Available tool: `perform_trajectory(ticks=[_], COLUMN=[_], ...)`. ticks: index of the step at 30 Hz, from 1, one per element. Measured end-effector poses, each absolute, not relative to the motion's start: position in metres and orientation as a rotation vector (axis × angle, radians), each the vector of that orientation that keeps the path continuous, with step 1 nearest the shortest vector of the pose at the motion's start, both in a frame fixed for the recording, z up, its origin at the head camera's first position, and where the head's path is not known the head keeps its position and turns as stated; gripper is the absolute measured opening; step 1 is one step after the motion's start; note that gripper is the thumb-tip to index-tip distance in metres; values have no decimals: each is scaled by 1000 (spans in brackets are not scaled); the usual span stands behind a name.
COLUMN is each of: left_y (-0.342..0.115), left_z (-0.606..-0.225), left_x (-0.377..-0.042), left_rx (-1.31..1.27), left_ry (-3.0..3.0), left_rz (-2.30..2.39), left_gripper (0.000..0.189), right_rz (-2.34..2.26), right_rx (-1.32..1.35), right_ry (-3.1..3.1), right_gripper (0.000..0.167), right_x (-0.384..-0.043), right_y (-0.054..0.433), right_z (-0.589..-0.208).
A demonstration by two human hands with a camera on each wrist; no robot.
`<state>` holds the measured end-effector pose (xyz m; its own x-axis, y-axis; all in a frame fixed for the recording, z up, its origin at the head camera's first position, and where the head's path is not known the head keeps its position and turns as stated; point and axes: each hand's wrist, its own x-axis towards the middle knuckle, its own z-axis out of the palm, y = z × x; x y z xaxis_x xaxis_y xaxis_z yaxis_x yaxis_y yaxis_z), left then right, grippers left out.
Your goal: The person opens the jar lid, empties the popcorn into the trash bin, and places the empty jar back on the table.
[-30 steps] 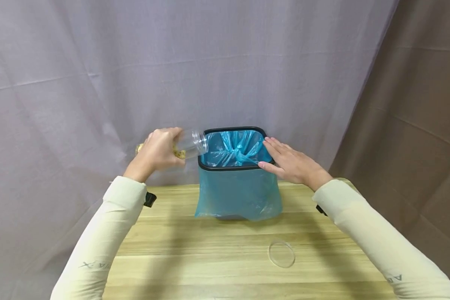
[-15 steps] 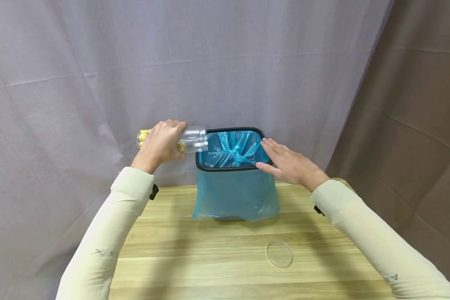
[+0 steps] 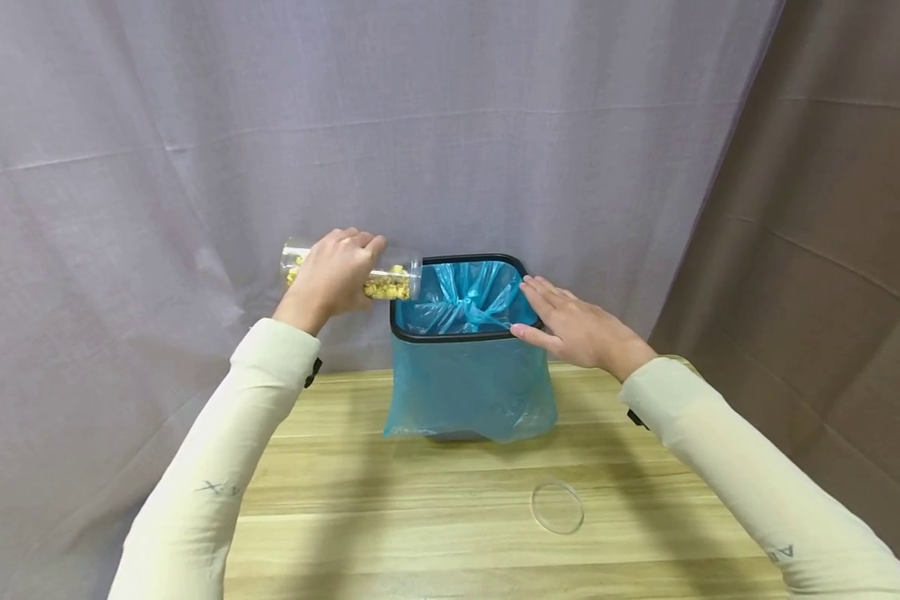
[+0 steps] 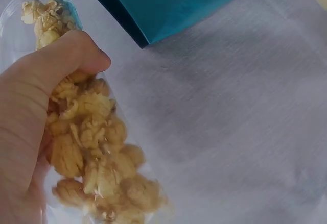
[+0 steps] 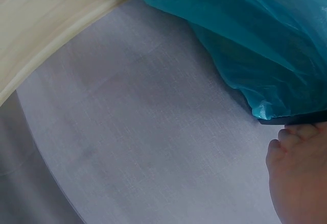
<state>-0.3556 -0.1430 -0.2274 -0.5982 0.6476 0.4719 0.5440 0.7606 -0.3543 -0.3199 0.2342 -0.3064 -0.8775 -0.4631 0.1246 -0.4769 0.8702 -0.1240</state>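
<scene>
My left hand grips a clear plastic jar round its middle, thumb pressed along its side in the left wrist view. The jar lies nearly level, its mouth overlapping the left rim of the trash bin. Yellow popcorn runs along the jar's lower side, some of it near the mouth. A blue trash bag lines the bin, hangs over its black rim and is knotted inside. My right hand rests on the bin's right rim, fingers straight and thumb at the front edge.
A thin transparent disc or ring lies on the wooden table, in front of the bin and to the right. Grey curtain hangs right behind the bin, and a browner curtain closes the right side.
The left hand has moved slightly right and up with the jar, levelling it. Popcorn has slid from the jar's base towards its mouth. The right hand stays at the rim.
</scene>
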Motion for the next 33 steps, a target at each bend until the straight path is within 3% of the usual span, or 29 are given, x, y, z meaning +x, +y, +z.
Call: perform_trajectory(ticks=[15,24,33], left_y=[-123,-106,-96], left_z=[-202,-202,-211], left_x=[-347,-355,-355], left_rx=[-981,-1054,-1069], left_ry=[-2327,-2096,-2026], left_rz=[638,888,1013], left_gripper=[62,26,33], right_rz=[256,257,248], right_rx=[764,747,761], right_ry=[-2958,-2962,-2957], right_gripper=[94,95,96], right_x=[-319,-320,-322], right_y=[231,232,228], right_z=[-307,-304,-308])
